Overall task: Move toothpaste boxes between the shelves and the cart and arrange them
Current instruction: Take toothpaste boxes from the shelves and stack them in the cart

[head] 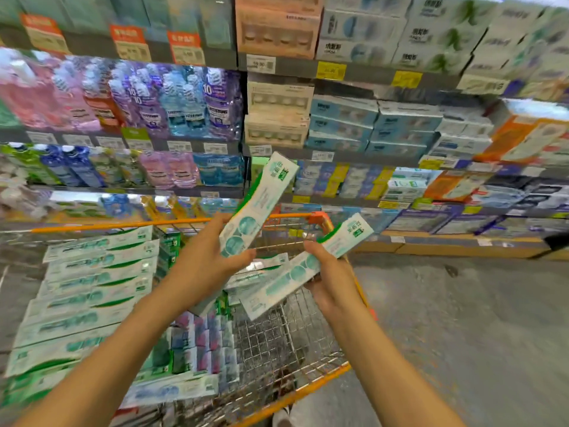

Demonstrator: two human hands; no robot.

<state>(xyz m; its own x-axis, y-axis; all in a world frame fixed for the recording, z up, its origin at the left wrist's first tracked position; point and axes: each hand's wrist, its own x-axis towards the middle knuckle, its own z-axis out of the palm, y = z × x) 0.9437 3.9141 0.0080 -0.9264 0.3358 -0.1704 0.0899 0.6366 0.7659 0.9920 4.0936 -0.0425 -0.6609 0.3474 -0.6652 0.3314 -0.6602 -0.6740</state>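
My left hand grips a white-and-green toothpaste box by its lower end, and the box points up and to the right toward the shelves. My right hand grips a second, matching toothpaste box around its middle, held slanted above the cart. Both boxes hang over the wire shopping cart with its orange rim. A stack of the same boxes fills the cart's left side. Several more loose boxes lie under my hands.
Smaller blue and pink boxes stand in the cart's middle. Shelves ahead hold mouthwash bottles at left and boxed toothpaste packs at right. Grey floor lies right of the cart.
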